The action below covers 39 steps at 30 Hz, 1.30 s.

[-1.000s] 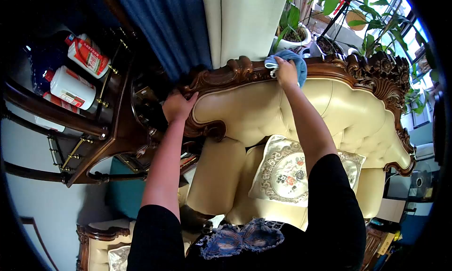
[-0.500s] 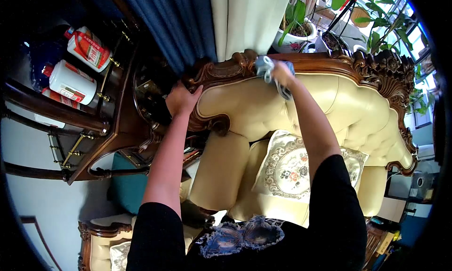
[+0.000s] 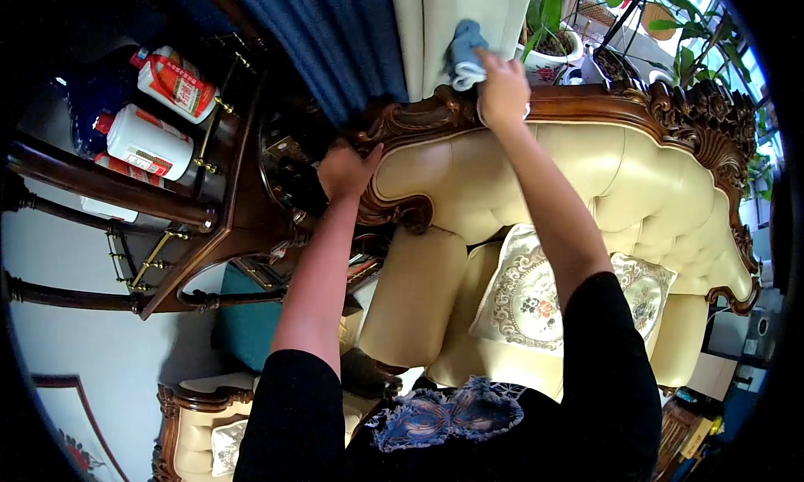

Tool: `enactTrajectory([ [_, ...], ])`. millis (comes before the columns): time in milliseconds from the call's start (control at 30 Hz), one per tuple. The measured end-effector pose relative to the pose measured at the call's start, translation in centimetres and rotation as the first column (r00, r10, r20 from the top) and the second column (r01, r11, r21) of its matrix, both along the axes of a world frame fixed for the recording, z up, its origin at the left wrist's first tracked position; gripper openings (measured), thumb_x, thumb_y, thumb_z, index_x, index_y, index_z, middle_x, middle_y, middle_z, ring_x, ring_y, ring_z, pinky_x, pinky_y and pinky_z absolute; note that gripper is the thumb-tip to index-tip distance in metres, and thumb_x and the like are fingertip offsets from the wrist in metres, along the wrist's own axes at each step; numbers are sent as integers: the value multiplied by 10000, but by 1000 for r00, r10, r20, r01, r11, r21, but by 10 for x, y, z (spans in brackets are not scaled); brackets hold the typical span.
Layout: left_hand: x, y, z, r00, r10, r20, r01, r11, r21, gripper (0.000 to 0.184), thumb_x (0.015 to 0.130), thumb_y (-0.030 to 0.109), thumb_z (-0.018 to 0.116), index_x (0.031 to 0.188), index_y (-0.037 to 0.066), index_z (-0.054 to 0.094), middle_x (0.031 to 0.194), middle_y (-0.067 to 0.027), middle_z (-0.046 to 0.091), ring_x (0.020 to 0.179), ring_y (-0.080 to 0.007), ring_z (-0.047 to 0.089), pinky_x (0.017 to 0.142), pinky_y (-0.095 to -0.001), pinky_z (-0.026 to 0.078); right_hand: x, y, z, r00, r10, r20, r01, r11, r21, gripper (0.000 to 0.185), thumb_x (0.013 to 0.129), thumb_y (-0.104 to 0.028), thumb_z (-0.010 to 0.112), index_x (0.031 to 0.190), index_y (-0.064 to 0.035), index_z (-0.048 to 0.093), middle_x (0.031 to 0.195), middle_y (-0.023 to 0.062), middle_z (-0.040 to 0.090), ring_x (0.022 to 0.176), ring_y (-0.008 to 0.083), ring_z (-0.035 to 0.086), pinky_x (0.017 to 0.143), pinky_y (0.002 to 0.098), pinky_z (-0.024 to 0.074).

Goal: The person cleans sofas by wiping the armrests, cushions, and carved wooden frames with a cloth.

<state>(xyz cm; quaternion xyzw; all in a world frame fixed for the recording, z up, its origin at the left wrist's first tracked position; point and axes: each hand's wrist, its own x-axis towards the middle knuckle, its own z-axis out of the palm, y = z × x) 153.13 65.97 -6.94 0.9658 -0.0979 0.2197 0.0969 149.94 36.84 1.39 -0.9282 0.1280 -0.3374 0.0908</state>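
Note:
My right hand [image 3: 504, 88] grips a bunched blue cloth [image 3: 466, 56], which hangs off its fingertips in front of the white curtain [image 3: 427, 21], above the carved wooden top rail [image 3: 569, 103] of the cream sofa [image 3: 586, 159]. Closed round the left end of that carved frame, my left hand [image 3: 345, 170] has its thumb over the edge; its other fingers are partly hidden. Two patterned cushions, one of them a floral cushion [image 3: 523, 293], lie on the sofa below my right forearm.
A dark wooden shelf [image 3: 226, 231] with brass rails stands at the left, holding several white and red bottles [image 3: 151, 143]. Blue curtains [image 3: 322, 42] hang beside it. Behind the sofa are potted plants [image 3: 553, 46] near the window. Another sofa [image 3: 194, 436] shows at the lower left.
My right hand has moved the cloth left along the rail and then up off it, in front of the curtain. My left hand stays on the frame, while the view has shifted slightly.

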Motion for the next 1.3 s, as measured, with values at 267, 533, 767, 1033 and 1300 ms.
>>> enactTrajectory([
  [267,2,-2,-1,1000,12,-18,-12,1000,4,719,730,748,656,825,36,676,744,-164,688,663,-339,690,586,-442,566,37,27,-65,936,196,-292,-215,976,-36,372,897,-106,500,1184,-231,701,1021,146,703,962,332,659,895,395,502],
  [533,-2,-1,11,991,15,-132,-18,1000,-25,639,713,630,737,967,50,651,836,-150,709,741,-319,711,632,-429,578,-27,17,-28,931,279,-235,-181,912,367,284,784,-88,631,1055,-42,703,939,244,693,939,396,671,835,465,532],
  [767,-5,-2,20,971,32,-236,-20,998,56,648,748,667,692,905,38,696,800,-140,707,707,-300,707,589,-410,568,-41,80,22,938,171,302,-206,975,87,506,725,11,691,1205,-139,644,1161,115,683,982,344,626,867,410,518],
  [1033,-7,-1,24,977,0,-212,-12,998,-55,612,750,606,718,938,25,680,846,-171,711,783,-329,711,673,-430,572,44,74,-78,955,296,-37,-165,629,760,386,824,-120,587,1190,-11,644,893,203,670,783,279,612,712,438,473],
  [1300,-4,5,12,989,-43,-145,17,983,-181,730,703,696,700,1031,44,676,807,-183,704,752,-348,702,663,-455,569,28,133,-46,929,361,-76,-303,863,404,531,829,-110,629,1356,-105,561,1212,199,659,1016,426,634,877,461,522],
])
